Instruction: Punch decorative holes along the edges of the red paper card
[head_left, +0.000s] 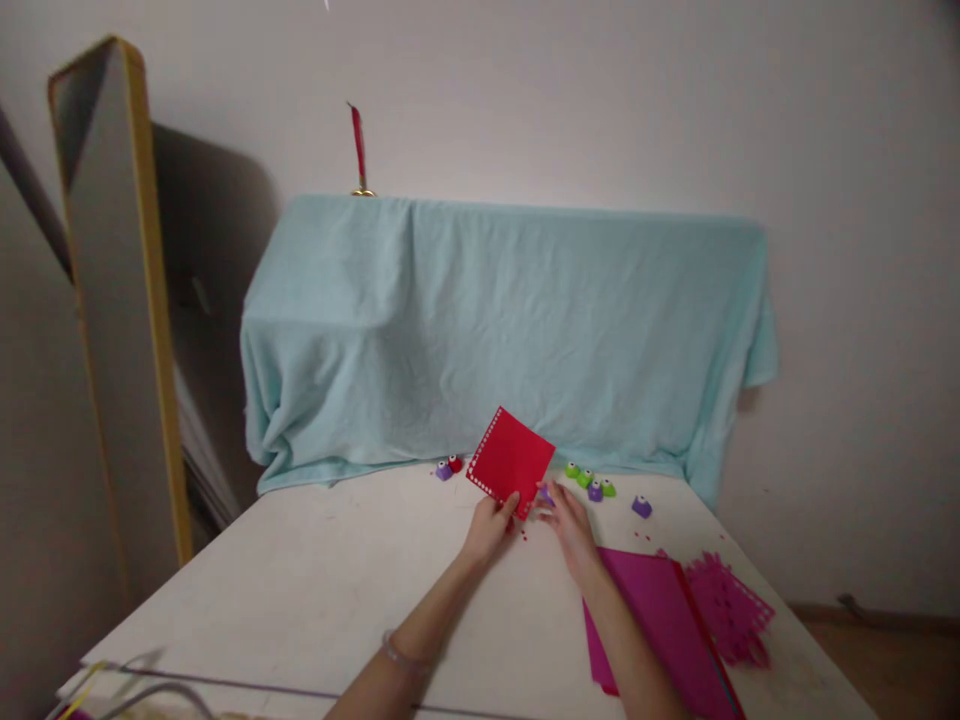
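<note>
A square sheet of red paper, with rows of punched holes along two of its edges, is raised above the white table. My left hand pinches it at the lower edge, thumb on top. In my right hand is a small purple craft punch, held at the sheet's lower right corner. Fingers partly cover the punch. A few tiny red paper bits lie on the table below the sheet.
Several green and purple punches stand right of the sheet, with a lone purple one farther right. A purple and a red punch sit left. Magenta sheets and cut magenta paper lie at right. A light blue cloth hangs behind.
</note>
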